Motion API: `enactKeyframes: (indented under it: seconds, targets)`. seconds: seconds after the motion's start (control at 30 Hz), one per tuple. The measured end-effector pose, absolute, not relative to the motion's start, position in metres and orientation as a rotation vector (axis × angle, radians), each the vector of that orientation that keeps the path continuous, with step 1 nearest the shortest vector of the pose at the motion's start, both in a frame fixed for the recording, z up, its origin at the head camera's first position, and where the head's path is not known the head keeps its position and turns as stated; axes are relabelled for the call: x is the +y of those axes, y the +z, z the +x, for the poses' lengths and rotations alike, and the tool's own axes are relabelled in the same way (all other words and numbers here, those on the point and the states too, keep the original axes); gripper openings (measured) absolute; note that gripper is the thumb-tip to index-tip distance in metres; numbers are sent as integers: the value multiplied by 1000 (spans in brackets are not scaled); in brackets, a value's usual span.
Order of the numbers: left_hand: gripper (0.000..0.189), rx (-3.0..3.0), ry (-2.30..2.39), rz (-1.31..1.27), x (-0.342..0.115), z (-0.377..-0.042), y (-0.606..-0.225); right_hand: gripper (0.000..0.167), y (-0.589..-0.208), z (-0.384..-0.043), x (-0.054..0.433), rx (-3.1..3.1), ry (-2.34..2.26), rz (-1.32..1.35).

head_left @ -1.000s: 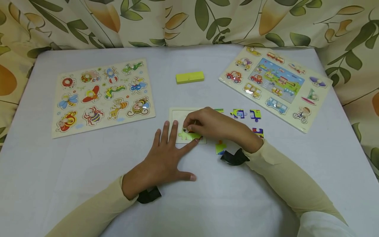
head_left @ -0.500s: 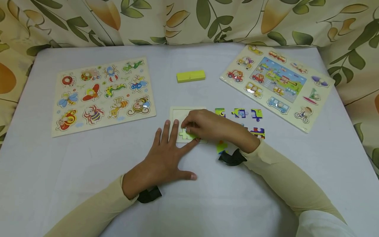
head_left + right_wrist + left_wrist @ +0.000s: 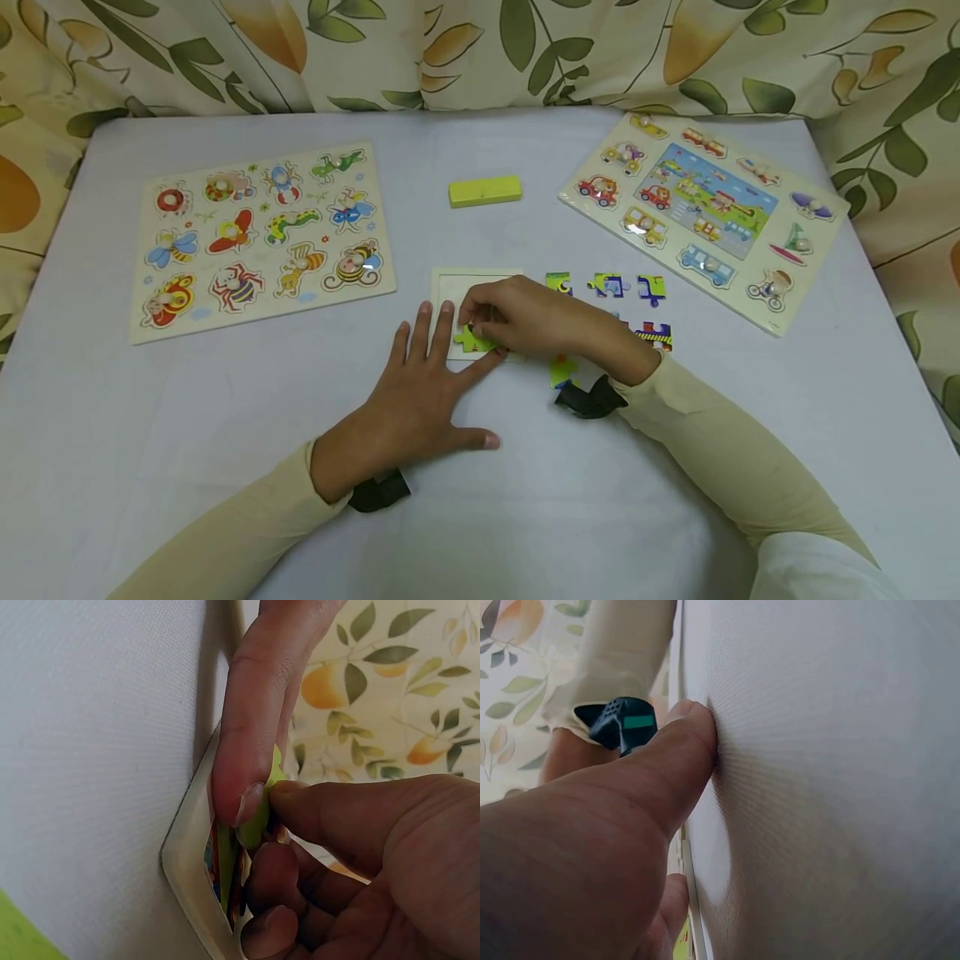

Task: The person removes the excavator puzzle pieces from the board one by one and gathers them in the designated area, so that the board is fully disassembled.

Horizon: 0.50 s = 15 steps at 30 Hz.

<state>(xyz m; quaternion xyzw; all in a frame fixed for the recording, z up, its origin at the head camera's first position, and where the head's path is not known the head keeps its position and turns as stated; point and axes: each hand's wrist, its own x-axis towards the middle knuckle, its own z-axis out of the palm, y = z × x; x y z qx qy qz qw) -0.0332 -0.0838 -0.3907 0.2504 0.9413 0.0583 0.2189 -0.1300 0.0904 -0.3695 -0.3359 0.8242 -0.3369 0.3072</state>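
Note:
A small pale puzzle tray [image 3: 440, 287] lies at the middle of the table. My right hand [image 3: 525, 315] reaches over it and pinches a yellow-green jigsaw piece [image 3: 471, 340] between thumb and fingers, low in the tray's front part. In the right wrist view, that thumb [image 3: 300, 802] presses against the piece's edge, and other coloured pieces [image 3: 225, 862] show in the tray beneath. My left hand [image 3: 408, 396] is spread with straight fingers, its index fingertip at the tray's front edge beside the piece. The left thumb rests on the cloth in the left wrist view.
Several loose jigsaw pieces [image 3: 607, 285] lie right of the tray, some partly behind my right forearm. A yellow box [image 3: 484, 192] is beyond it. An insect peg board [image 3: 262, 237] lies at left, a vehicle peg board [image 3: 701, 212] at right. A patterned curtain [image 3: 480, 54] hangs behind.
My right hand has shifted slightly left over the tray, and the yellow-green piece lies more level in its fingers. My left hand has stayed in place.

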Motion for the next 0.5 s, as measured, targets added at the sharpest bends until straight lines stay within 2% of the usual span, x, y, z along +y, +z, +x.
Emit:
enactKeyframes:
  seconds: [0.5]
  targets:
    - [100, 2596, 158, 689, -83, -34, -391, 11, -371, -133, 94, 2187, -959, -876]
